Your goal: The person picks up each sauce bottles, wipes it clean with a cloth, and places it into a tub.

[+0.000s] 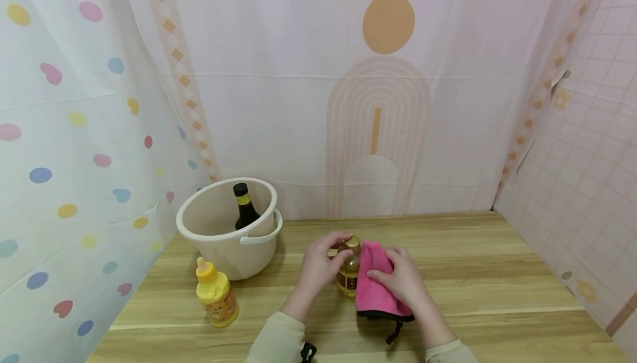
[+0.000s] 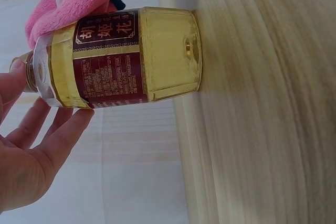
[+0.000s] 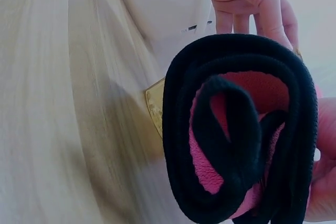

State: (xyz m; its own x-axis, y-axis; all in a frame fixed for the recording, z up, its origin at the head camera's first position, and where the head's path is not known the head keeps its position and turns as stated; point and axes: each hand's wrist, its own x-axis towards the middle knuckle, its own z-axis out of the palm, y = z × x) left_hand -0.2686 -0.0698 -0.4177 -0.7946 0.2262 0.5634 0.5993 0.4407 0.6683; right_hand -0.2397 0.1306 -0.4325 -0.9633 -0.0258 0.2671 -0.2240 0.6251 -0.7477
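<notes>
Gripped a bottle of yellow liquid (image 2: 107, 59) by its capped top with the thumb and fingers of the left hand (image 1: 320, 260). Held it upright, on or just above the wooden table (image 1: 478, 291) (could not tell which), right of the cream bucket (image 1: 231, 255). Pinched a folded pink cloth (image 1: 374, 294) with black edging in the right hand (image 1: 404, 281), touching the bottle's side. Saw a yellow squeeze bottle (image 1: 218, 299) before the bucket, a dark bottle (image 1: 246, 214) inside.

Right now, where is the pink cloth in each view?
Head: the pink cloth is low, right of center, held by the right hand.
Left wrist: upper left, against the bottle.
Right wrist: large, right of center, black edge toward the camera.
Shared landmark: the left hand, in all three.
</notes>
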